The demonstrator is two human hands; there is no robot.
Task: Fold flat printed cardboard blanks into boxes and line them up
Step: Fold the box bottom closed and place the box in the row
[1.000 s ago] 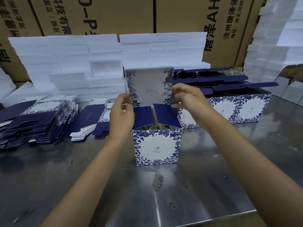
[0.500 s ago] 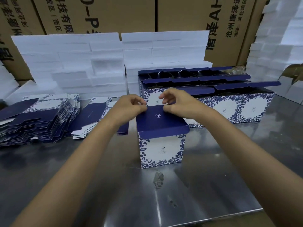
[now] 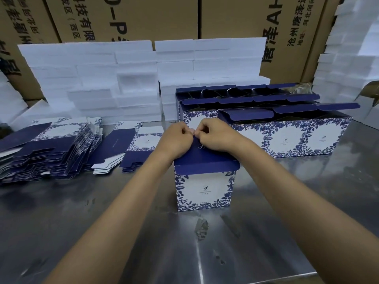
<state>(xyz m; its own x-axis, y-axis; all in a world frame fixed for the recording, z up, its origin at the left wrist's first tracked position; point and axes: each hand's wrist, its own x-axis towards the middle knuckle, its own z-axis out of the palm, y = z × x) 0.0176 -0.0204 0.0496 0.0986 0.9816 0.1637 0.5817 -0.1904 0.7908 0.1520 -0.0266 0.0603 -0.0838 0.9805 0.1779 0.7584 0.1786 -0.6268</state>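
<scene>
Boxes (image 3: 287, 138) already stand in rows; left hand (image 3: 176, 140) and right hand (image 3: 215, 138) apparently pinch another box's lid (image 3: 207, 160) closed; flat blanks (image 3: 47, 152) remain.

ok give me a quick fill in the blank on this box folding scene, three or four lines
1. Both hands, left hand and right hand, pinch the far edge of the box's dark blue ____.
2. The pile of flat blanks lies to the ____ of that box.
3. The finished boxes stand with their lids ____.
4. The table top is made of shiny ____.

Missing words: lid; left; open; metal
</scene>
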